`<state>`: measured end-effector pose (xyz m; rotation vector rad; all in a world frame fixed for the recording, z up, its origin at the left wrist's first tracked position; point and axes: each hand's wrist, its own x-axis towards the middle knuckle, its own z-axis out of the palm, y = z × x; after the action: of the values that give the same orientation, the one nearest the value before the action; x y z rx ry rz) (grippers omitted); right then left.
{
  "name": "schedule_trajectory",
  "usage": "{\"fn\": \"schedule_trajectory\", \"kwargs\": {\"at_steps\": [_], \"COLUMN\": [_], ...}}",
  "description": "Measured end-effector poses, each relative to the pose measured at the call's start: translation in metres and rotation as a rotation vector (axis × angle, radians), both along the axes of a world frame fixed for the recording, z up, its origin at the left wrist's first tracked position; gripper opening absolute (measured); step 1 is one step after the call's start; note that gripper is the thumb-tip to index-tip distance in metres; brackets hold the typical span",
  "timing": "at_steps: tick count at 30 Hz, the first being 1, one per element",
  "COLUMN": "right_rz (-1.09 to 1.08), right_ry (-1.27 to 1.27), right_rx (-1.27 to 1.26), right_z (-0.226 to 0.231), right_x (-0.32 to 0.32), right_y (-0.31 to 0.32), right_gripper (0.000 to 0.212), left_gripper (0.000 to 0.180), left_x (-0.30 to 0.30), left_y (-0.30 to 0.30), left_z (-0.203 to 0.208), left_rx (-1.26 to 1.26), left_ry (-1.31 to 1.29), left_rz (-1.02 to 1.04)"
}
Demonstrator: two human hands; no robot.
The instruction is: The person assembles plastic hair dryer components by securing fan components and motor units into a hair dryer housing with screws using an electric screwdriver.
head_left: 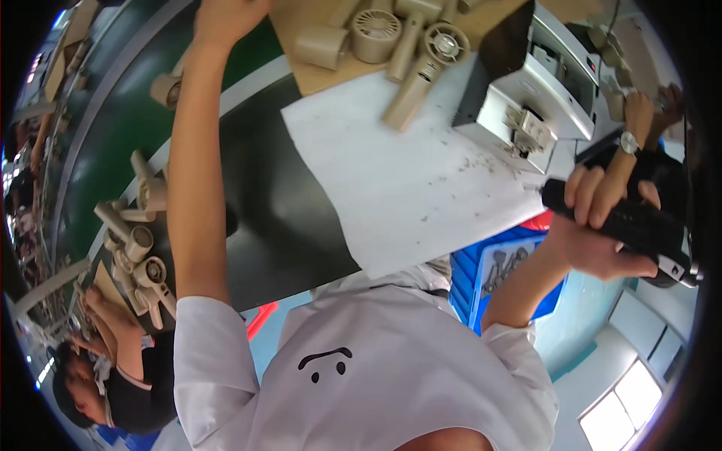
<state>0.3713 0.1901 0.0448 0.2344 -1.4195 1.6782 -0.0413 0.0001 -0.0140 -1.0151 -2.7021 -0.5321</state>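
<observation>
My right hand (598, 252) is wrapped around a black electric screwdriver (639, 227), held in the air past the right edge of the white sheet (391, 180). The tool's thin tip points left, toward a silver and black box-shaped machine (538, 90). At the top edge, my left arm reaches far forward. My left hand (229, 16) is cut off there, so its fingers are out of sight. Nearest to it are several beige handheld fans (376, 34) on a brown board (312, 79). Another handheld fan (421, 79) lies at the far edge of the sheet, its round head away from me.
Small dark bits (474, 161) are scattered on the sheet. More beige fans (139, 244) are at the left, beside a green conveyor belt (128, 83). A blue bin (481, 274) sits below the table's right side. Co-workers' arms show at left (124, 327) and right (626, 154).
</observation>
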Motion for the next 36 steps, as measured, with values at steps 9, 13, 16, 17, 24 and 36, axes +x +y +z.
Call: {"fn": "schedule_trajectory", "kwargs": {"at_steps": [9, 13, 16, 17, 24, 36], "right_rz": [-0.084, -0.127, -0.088, -0.097, -0.294, 0.068], "right_ry": [0.055, -0.002, -0.043, -0.082, -0.259, 0.017], "right_rx": [0.095, 0.028, -0.022, -0.03, -0.201, -0.247], "right_z": [-0.019, -0.021, -0.027, -0.026, -0.024, 0.031], "right_x": [-0.039, -0.038, -0.04, -0.041, -0.04, -0.017], "right_y": [0.014, 0.022, 0.031, 0.032, 0.028, -0.046], "right_gripper": [0.09, 0.095, 0.095, 0.094, 0.091, 0.058], "left_gripper": [0.037, 0.032, 0.024, 0.024, 0.037, 0.03], "left_x": [0.063, 0.094, 0.121, 0.132, 0.247, 0.289], "left_y": [0.052, 0.048, 0.025, 0.014, 0.006, 0.01], "left_z": [0.003, 0.044, 0.05, 0.053, 0.034, 0.006], "left_rx": [0.09, 0.595, 0.711, 0.773, 0.676, 0.616], "left_ry": [-0.606, -1.044, -0.929, -0.863, -0.421, -0.459], "left_rz": [-0.247, -0.05, -0.112, -0.136, -0.476, -0.587]}}
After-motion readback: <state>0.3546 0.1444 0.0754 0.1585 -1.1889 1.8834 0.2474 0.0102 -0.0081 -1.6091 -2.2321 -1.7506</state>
